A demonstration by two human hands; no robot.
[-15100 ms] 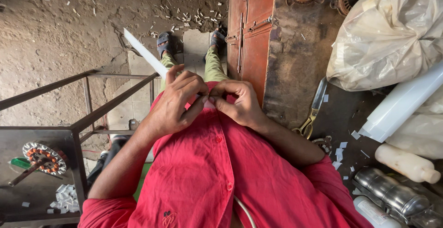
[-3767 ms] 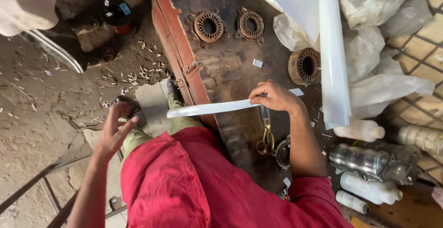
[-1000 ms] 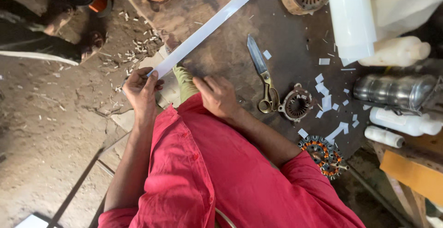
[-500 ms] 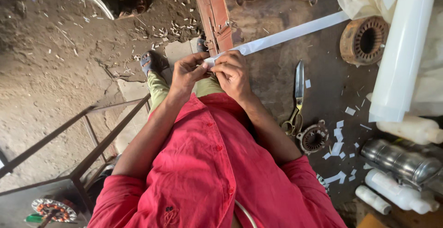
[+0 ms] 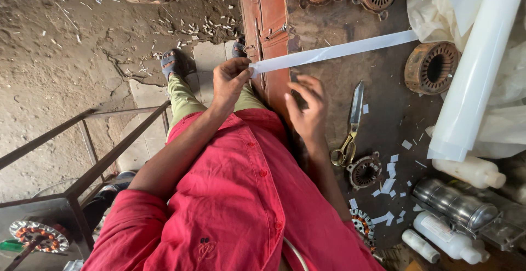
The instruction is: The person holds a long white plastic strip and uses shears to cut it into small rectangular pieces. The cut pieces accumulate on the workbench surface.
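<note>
One white paper strip (image 5: 334,52), near end pinched in my left hand (image 5: 229,82) above the knees, far end trailing across the dark workbench (image 5: 383,112). My right hand (image 5: 308,109) is unclenched, holding nothing, just beside the strip; scissors (image 5: 350,120) lie within reach on the bench.

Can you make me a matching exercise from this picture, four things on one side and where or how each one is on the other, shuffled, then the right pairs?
Things:
1. white strip
2. scissors
3. right hand
4. white sheet roll

Places or states:
A. lying shut on the dark bench, yellow handles toward the person
B. open, fingers spread, holding nothing
C. pinched at one end by the left hand
D. at the right side of the bench, above plastic bottles

Pairs: 1-C, 2-A, 3-B, 4-D
</note>
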